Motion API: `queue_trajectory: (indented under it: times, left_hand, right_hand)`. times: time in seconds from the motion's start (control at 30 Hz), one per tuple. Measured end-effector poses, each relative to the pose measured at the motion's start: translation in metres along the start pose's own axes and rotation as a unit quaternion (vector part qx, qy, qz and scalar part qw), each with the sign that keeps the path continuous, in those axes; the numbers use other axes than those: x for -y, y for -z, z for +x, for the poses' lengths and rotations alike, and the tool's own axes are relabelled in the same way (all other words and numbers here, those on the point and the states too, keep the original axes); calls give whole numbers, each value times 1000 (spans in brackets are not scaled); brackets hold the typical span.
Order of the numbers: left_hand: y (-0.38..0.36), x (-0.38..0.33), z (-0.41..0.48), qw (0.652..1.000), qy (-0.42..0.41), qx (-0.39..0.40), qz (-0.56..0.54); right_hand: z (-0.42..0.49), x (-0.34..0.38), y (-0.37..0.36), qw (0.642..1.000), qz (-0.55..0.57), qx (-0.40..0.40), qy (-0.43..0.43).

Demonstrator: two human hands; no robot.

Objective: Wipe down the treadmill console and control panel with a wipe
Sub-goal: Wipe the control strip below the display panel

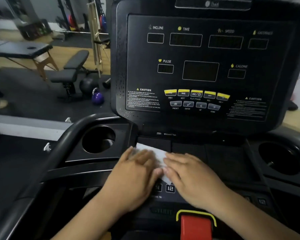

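A white wipe (156, 153) lies flat on the black lower control panel (223, 163) of the treadmill. My left hand (135, 177) presses on the wipe's left part with straight fingers. My right hand (192, 179) lies flat over its right part, fingers pointing left. Most of the wipe is hidden under both hands. Above stands the upright console (203, 66) with dark displays marked incline, time, speed, pulse and calorie, and a row of yellow buttons (196, 93). Small droplets show on the console's left edge.
Round cup holders sit at the left (98, 139) and right (280, 158) of the panel. A red safety key (196, 226) in a yellow frame is near the bottom. A curved black handrail (47, 168) runs at the left. Behind are a weight bench (71, 70) and a purple kettlebell (97, 97).
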State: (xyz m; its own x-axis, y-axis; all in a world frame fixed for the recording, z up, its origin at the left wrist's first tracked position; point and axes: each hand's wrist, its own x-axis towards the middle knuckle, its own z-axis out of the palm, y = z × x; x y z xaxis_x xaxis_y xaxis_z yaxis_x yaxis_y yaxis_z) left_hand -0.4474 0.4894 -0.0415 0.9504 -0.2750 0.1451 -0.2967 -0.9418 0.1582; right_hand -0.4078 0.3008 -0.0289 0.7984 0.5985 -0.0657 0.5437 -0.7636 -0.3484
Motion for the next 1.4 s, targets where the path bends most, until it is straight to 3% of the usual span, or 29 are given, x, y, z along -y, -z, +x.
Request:
queue_trajectory:
  times: [0.07,0.33,0.53,0.8,0.93,1.07,1.17,1.3,1.4]
  left_hand:
    - [-7,-3,-3,998,4,54,32]
    - [-7,15,35,993,52,76,77]
    - [-8,5,-4,994,38,79,66]
    - [0,5,16,991,67,105,48]
    - [-4,-1,-4,994,49,72,71]
    - [-2,6,29,986,83,127,71]
    - [4,1,28,983,79,151,69]
    - [6,-4,-7,990,54,124,38]
    - [2,7,16,986,82,142,20]
  right_hand:
    - [-3,7,-10,997,-50,61,5]
    - [40,7,-13,993,-117,26,-18]
    - [2,27,-6,992,-62,108,-15]
    - [26,21,-2,992,-123,29,-9]
    - [2,33,-5,993,-65,101,1]
    - [37,18,-7,991,-119,61,-22]
    - [33,16,-2,990,-117,75,-13]
    - [0,26,1,992,-78,102,4]
    - [26,18,2,995,-83,61,-9]
